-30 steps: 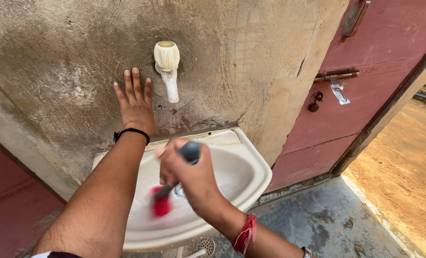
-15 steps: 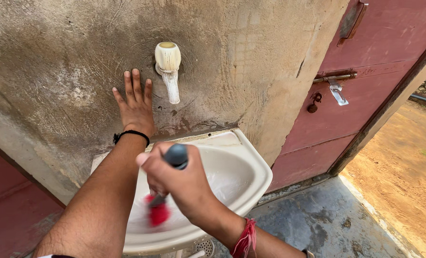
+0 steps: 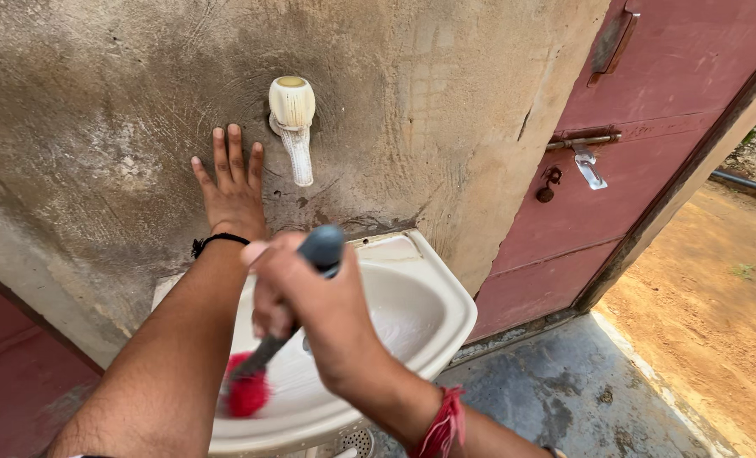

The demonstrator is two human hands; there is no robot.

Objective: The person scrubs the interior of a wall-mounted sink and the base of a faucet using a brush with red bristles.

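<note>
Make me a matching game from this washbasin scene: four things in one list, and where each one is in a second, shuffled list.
Things:
1. left hand
2. right hand
3. brush head
4. tap

Places:
A. down inside the white basin
B. fixed to the wall above the basin
C. flat against the wall, beside the tap
D. wrapped around the brush's dark handle

Pairs: 1-C, 2-D, 3-A, 4-B

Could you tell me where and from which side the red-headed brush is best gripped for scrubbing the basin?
Probably the grey handle, from above: it slants up out of the white basin while the red bristle head lies low inside. The right hand wraps it there; the left hand lies flat against the wall.
</note>
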